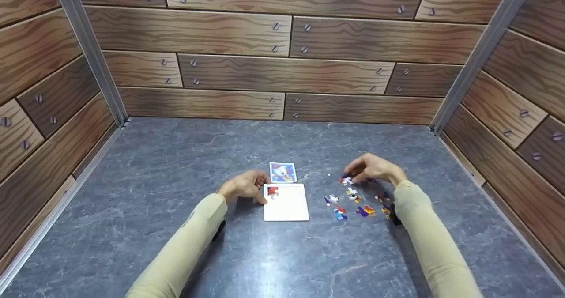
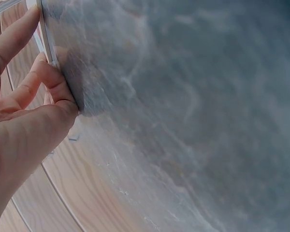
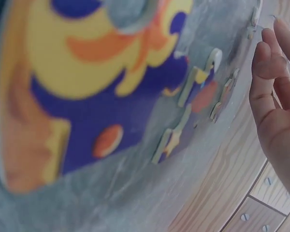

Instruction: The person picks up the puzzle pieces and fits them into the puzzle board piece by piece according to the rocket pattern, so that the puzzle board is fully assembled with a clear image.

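Note:
The white puzzle board (image 1: 287, 207) lies flat, with a red-and-white puzzle piece (image 1: 273, 190) in its upper left corner. My left hand (image 1: 247, 185) holds the board's left edge near that corner; in the left wrist view the thumb (image 2: 19, 36) touches the edge and the other fingers are bent beside it. Over the loose pieces, my right hand (image 1: 371, 167) hovers with bent fingers, its fingertips close to a red-and-white piece (image 1: 347, 181). The right wrist view shows nothing between the fingers (image 3: 268, 60). Just beyond the board lies a picture card (image 1: 282, 172).
Several loose pieces lie right of the board, among them a purple-and-orange piece (image 1: 365, 211), a blue-and-red piece (image 1: 340, 213) and a white piece (image 1: 332, 199). Some sit under the right wrist. Wood-patterned walls (image 1: 198, 73) enclose the dark marbled table (image 1: 282, 258).

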Motion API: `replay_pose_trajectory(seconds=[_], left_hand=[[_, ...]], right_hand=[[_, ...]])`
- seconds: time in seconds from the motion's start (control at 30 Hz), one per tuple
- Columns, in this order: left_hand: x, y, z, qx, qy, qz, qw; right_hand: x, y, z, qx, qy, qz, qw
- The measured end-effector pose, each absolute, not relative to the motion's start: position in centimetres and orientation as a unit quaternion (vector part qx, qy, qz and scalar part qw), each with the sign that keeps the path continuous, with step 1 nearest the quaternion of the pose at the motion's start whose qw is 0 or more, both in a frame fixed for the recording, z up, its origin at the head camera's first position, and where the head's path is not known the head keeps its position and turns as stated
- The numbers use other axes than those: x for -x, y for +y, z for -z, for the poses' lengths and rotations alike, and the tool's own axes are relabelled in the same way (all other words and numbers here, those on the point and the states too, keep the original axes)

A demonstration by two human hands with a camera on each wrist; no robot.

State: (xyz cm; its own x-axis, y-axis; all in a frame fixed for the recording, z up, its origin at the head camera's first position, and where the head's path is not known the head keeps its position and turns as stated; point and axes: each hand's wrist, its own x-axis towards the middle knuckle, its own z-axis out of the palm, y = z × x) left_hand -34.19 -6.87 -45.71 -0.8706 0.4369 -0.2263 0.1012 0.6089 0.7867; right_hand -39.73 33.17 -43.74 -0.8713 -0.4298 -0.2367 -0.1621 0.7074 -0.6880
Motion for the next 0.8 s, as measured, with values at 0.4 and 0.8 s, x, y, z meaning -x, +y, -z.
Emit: replay_pose_trajectory(seconds=[0.4,0.8], left_hand=[[34.31,-6.77,45.45,-0.137,0.871,-0.419,0.216],[34.38,-6.77,45.47,-0.136,0.872,-0.42,0.211]], right_hand=[[39.87,32.59,43.77,0.195,0.913,0.304,0.189],[39.74,32.36,43.99,0.198,0.921,0.289,0.171]])
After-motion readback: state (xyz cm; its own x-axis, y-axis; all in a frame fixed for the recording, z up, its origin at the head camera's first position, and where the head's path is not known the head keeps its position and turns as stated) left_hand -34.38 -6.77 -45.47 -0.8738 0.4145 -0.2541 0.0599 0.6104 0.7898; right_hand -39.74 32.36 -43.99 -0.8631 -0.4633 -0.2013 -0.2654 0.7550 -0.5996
